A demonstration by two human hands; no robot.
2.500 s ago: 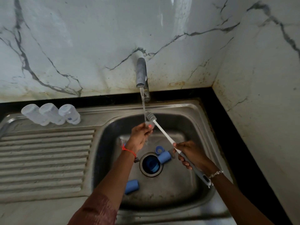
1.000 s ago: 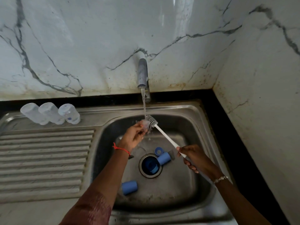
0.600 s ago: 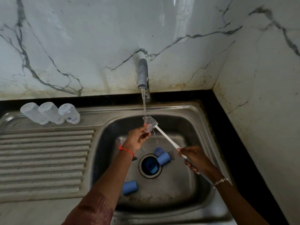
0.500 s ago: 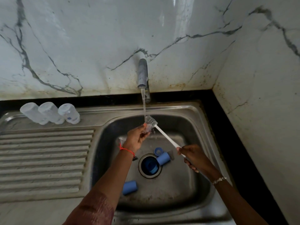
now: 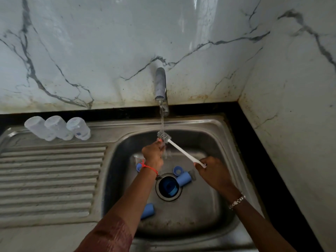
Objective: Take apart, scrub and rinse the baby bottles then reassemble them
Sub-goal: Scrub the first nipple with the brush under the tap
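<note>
Over the steel sink basin (image 5: 214, 211), my left hand (image 5: 153, 151) is closed on a small clear bottle part, mostly hidden by its fingers, under the running water. My right hand (image 5: 211, 172) grips the white handle of a bottle brush (image 5: 181, 151). The brush's grey bristle head (image 5: 164, 136) sits in the stream, touching the left fingertips. Three clear bottle bodies (image 5: 58, 128) lie side by side at the back of the drainboard. Blue caps and rings lie in the basin: one (image 5: 183, 179) beside the drain, one (image 5: 147, 210) at the front, a small one (image 5: 177, 170), one (image 5: 139, 166) behind my left wrist.
The tap (image 5: 161, 84) comes out of the marble back wall and runs in a thin stream. A blue piece lies in the drain hole (image 5: 169, 186). The ribbed drainboard (image 5: 49, 179) lies to the left. A marble side wall (image 5: 294, 124) closes the right.
My left hand has turned and shifted slightly under the stream, between a raised and a lowered grip on the part. The brush head stays in the water; my right hand has moved a little.
</note>
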